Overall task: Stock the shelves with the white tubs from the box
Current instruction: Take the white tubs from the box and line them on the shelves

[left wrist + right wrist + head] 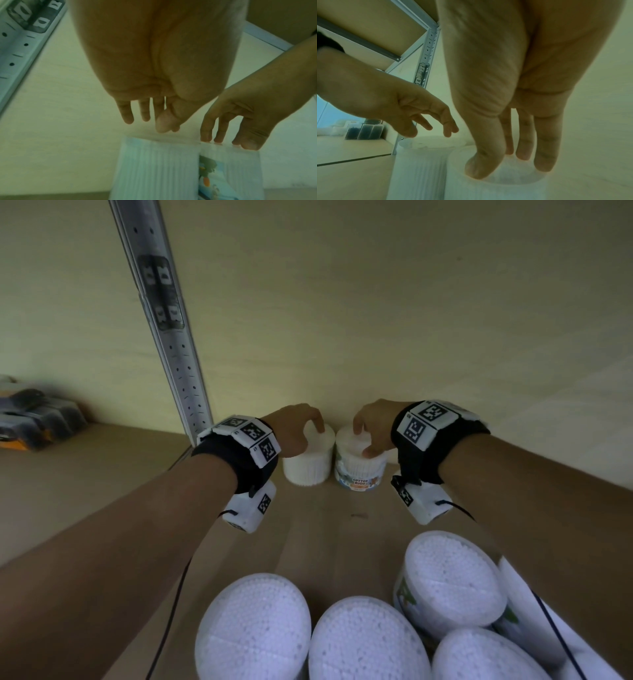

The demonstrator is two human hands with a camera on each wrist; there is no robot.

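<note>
My straight-fingered right hand touched the labelled white plastic tub; my spread left hand hovered over the plain tub.

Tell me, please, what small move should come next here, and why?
Probably lift the right hand off the right tub: it stands upright at the back of the shelf beside the left tub, which the left hand hovers just above.

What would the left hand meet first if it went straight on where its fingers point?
Probably the lid of the plain white tub just under the left hand; the gap looks small.
</note>
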